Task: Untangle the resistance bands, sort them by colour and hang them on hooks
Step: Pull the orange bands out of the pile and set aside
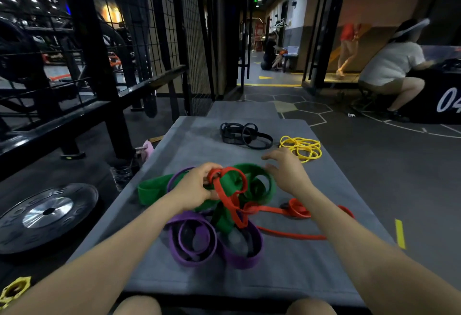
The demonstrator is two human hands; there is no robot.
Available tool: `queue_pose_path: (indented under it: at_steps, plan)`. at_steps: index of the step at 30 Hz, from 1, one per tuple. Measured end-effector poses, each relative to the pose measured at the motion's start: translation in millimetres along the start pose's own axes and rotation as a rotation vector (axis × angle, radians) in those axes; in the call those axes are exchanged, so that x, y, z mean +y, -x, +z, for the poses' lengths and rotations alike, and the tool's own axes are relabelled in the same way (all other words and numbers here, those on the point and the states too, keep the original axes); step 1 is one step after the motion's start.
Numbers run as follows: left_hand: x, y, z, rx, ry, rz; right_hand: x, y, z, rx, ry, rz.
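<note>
A tangle of bands lies on the grey mat [299, 277] in front of me. My left hand [197, 187] is shut on a loop of the red band [232, 200], which winds through the wide green band [262, 187]. Purple bands [197, 240] lie coiled at the near side of the tangle. More red band trails off to the right. My right hand [287, 172] hovers open just right of the green band, fingers spread. Farther back, black bands [245, 136] and yellow bands [301, 148] lie in separate piles.
A black metal rack with wire mesh [104, 65] stands to the left. A weight plate [47, 212] lies on the floor at the left. A person [391, 70] crouches at the far right, and other people are down the corridor. No hooks are in view.
</note>
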State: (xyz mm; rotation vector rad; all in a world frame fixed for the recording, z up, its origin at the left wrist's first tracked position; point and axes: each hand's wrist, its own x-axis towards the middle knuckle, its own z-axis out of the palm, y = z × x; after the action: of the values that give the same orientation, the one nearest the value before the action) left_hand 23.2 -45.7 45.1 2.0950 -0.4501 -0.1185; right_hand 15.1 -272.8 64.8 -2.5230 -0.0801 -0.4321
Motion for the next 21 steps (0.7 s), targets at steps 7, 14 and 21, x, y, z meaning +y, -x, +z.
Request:
queue_pose_path:
  at_steps: [7, 14, 21]
  plan:
    - [4, -6, 13, 0.036, -0.034, -0.012, -42, 19, 11, -0.203, 0.048, -0.264]
    - [23, -6, 12, 0.01, -0.023, -0.047, -41, 15, 2, -0.193, 0.259, -0.186]
    - [31, -6, 13, -0.285, 0.475, -0.249, -39, 5, -25, -0.113, 0.047, -0.106]
